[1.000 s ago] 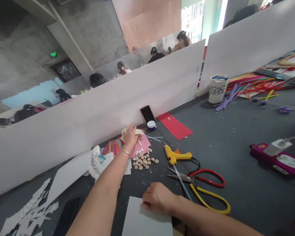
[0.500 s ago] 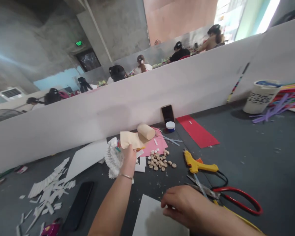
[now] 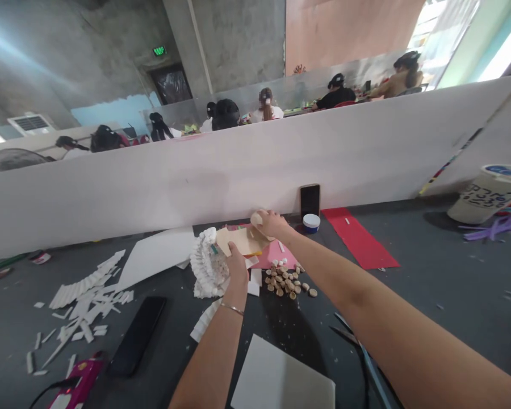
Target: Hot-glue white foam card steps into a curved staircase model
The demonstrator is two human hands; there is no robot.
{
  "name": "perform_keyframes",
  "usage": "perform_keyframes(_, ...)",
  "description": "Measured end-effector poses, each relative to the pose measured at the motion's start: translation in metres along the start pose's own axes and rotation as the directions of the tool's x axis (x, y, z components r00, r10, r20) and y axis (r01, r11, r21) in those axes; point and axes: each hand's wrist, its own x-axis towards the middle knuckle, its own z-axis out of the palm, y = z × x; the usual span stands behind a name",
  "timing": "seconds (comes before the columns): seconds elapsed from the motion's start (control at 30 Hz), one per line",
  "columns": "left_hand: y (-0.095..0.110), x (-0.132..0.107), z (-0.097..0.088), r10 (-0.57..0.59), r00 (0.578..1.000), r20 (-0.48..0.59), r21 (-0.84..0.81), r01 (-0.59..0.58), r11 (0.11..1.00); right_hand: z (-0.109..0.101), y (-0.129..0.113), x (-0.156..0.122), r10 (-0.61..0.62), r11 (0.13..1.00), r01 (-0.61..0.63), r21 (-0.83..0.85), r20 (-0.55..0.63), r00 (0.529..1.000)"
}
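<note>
Near the foot of the white partition lies a roll of beige strip (image 3: 243, 241), perhaps paper or tape, partly unwound. My left hand (image 3: 237, 264) pinches the lower edge of its loose end. My right hand (image 3: 274, 225) reaches far forward, its fingers wrapped round the rolled part. Under the roll is a pink sheet (image 3: 276, 255). White ruffled material (image 3: 205, 267) sits left of my left hand. Below my right wrist is a pile of small tan discs (image 3: 283, 280). Scissor blades (image 3: 344, 334) poke out from beneath my right forearm, which hides the rest.
A white board (image 3: 281, 378) lies at the near edge. Phone (image 3: 138, 336), white scraps (image 3: 83, 307) and a magenta device (image 3: 80, 383) are left. Toward the back are an upright phone (image 3: 310, 200), a small jar (image 3: 311, 222), a red sheet (image 3: 360, 238) and a tub (image 3: 485, 196). People sit beyond the partition (image 3: 153, 193).
My right hand has moved from over the white board forward to the beige roll and closed on it. My left hand still holds the loose end. The view has shifted slightly.
</note>
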Motion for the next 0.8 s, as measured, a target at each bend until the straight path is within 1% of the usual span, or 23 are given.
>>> perform_keyframes(0.07,0.004,-0.005,-0.001,-0.064,0.997,-0.047,-0.161,0.055,0.985,0.023,0.001,0.005,0.035,0.999,-0.035,-0.020,-0.004,0.999)
perform_keyframes(0.17,0.013,-0.009,0.005,-0.121,0.991,-0.049,-0.380,0.094,0.920,0.044,0.004,0.008,0.058,0.997,-0.059,-0.054,-0.029,0.998)
perform_keyframes(0.3,0.026,-0.014,0.023,-0.089,0.996,0.010,-0.625,0.076,0.777,0.054,0.006,0.014,0.054,0.994,-0.057,-0.093,-0.031,0.998)
perform_keyframes(0.37,0.030,-0.018,0.028,-0.073,0.997,0.032,-0.697,0.074,0.713,0.056,0.006,0.017,0.053,0.993,-0.056,-0.107,-0.031,0.998)
perform_keyframes(0.47,0.034,-0.029,0.029,-0.069,0.997,0.040,-0.755,0.075,0.652,0.060,0.005,0.018,0.057,0.991,-0.062,-0.116,-0.047,0.997)
perform_keyframes(0.53,0.041,-0.037,0.025,-0.059,0.998,0.020,-0.779,0.052,0.625,0.061,0.006,0.018,0.060,0.991,-0.066,-0.115,-0.055,0.997)
perform_keyframes(0.63,0.061,-0.047,0.012,-0.016,1.000,-0.002,-0.810,0.008,0.587,0.063,0.007,0.021,0.069,0.992,-0.075,-0.106,-0.061,0.996)
perform_keyframes(0.73,0.084,-0.056,-0.008,0.040,0.991,0.130,-0.835,0.088,0.543,0.065,0.009,0.025,0.085,0.992,-0.090,-0.089,-0.057,0.995)
perform_keyframes(0.8,0.092,-0.062,-0.024,0.012,0.973,0.229,-0.817,0.185,0.547,0.066,0.010,0.026,0.091,0.993,-0.094,-0.075,-0.050,0.995)
